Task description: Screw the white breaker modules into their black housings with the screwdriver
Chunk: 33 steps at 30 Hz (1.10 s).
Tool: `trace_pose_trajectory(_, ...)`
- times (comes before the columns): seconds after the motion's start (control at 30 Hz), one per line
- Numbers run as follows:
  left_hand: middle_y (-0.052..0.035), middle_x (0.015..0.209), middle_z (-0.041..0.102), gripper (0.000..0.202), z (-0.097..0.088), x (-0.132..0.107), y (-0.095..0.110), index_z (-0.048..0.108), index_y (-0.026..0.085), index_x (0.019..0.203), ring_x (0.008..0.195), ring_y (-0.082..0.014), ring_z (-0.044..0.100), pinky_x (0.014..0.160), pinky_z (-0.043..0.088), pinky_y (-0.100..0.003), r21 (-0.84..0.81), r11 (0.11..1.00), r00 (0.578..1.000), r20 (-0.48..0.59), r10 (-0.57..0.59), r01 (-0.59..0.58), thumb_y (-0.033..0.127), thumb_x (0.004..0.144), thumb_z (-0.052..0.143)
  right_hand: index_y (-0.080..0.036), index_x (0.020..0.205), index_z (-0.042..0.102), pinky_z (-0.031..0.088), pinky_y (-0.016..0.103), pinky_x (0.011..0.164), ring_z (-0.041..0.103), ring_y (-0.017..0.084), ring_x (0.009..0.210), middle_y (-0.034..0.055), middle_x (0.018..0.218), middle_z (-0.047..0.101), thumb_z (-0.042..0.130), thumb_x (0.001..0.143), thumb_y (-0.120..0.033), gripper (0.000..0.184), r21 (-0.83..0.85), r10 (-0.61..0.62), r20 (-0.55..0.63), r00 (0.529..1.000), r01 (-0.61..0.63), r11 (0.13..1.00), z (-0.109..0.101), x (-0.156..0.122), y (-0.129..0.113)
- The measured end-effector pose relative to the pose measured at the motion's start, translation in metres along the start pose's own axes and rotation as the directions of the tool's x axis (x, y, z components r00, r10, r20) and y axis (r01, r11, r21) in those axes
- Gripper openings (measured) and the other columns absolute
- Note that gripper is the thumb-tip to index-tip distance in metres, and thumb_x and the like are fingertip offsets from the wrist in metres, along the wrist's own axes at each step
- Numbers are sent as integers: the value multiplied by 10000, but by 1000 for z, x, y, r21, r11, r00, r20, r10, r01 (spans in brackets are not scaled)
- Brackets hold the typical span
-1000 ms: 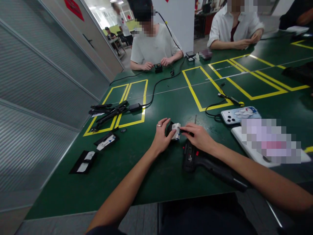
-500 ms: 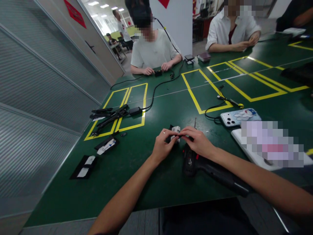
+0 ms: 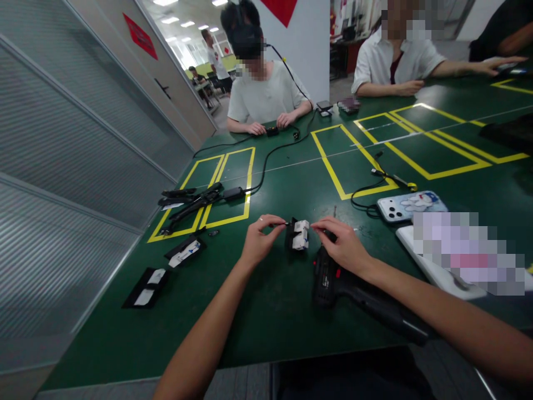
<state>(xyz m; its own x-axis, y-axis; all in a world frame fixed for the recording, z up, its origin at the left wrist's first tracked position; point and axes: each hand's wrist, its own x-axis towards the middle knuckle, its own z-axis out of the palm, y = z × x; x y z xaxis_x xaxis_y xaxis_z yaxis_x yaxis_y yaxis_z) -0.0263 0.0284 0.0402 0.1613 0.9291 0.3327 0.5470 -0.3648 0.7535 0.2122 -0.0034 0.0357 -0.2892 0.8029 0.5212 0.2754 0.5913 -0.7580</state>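
My left hand (image 3: pixel 260 239) pinches a small thin dark piece between thumb and fingertips; its kind is too small to tell. Just right of those fingertips, a small black holder with white labels or paper (image 3: pixel 300 235) rests on the green table. On its other side, my right hand (image 3: pixel 341 241) is closed in a pinch, and what is between the fingertips, if anything, does not show. Beneath my right wrist lies a black power screwdriver (image 3: pixel 327 280), partly hidden by the forearm, its thin bit (image 3: pixel 335 211) pointing away from me.
Black flat pieces with white labels (image 3: pixel 145 289) lie at left, near black folded parts (image 3: pixel 200 200) and a cable. At right are a patterned phone (image 3: pixel 410 205), a white object (image 3: pixel 437 261) and a cable (image 3: pixel 366 189). Two people sit across the table (image 3: pixel 250 300).
My hands have moved apart, the left one leftward with the small dark piece. The black-and-white holder between them is now uncovered. A person across has stretched out an arm.
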Motion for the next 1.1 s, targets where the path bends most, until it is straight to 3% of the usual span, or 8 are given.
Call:
trace_pose_trajectory(0.2,-65,873,660,226,-61,20,-65,716,191,802,885,-222,607,852,483,-404,106,986,988,-96,-119,129,400,750,646,-178,1034,646,433,288,844,550,149,917,26,976,570,524,934,-40,209,-9,15,49,999,-15,1000,1,-2,3)
trace_pose_trajectory(0.33,-64,812,633,229,-80,17,-95,706,181,744,848,-234,607,865,475,-457,157,965,975,-103,-196,210,407,733,671,-171,1003,652,433,277,825,549,140,892,21,960,570,538,922,-19,207,-28,40,81,996,-38,999,2,-1,4)
trace_pose_trajectory(0.47,-53,757,617,150,-82,12,-100,686,228,677,818,-247,604,842,489,-466,177,954,969,-101,-226,241,370,723,677,-171,1008,651,431,276,815,549,142,892,21,953,573,537,928,-29,199,-53,49,98,994,-44,998,3,0,5)
trace_pose_trajectory(0.6,-65,859,626,160,-80,11,-90,696,220,835,861,-244,599,837,495,-457,189,955,970,-133,-206,229,336,733,653,-163,1026,646,441,291,835,552,156,903,39,968,569,521,936,-53,190,-66,46,106,993,-39,997,2,0,4)
trace_pose_trajectory(0.8,-95,1116,597,285,-61,14,-53,661,202,1013,1115,-264,537,997,416,-462,199,972,990,-95,-105,122,383,807,585,-186,1223,549,392,347,1011,480,197,1122,66,1190,495,669,885,-141,361,-184,26,86,996,-9,983,1,1,9)
trace_pose_trajectory(0.9,-87,1302,521,500,-36,7,-26,592,239,1195,1231,-270,483,1056,379,-450,131,991,986,165,7,-29,413,736,686,-191,1330,463,362,376,1067,396,226,1228,83,1306,416,764,831,-239,585,-260,30,136,990,6,966,2,3,13)
trace_pose_trajectory(0.97,-112,1453,378,828,-16,-1,-13,442,253,1362,1343,-302,368,1119,297,-477,39,993,927,363,89,-111,424,628,785,-176,1376,413,352,402,1081,353,249,1266,104,1362,362,796,801,-317,705,-310,31,178,983,26,950,2,4,16)
trace_pose_trajectory(1.1,-166,1504,274,1032,18,-13,-6,321,230,1432,1401,-332,266,1139,248,-512,-42,990,888,438,140,-135,431,557,831,-136,1434,338,343,448,1084,317,301,1290,155,1410,297,832,745,-373,881,-399,23,271,962,90,913,4,9,19)
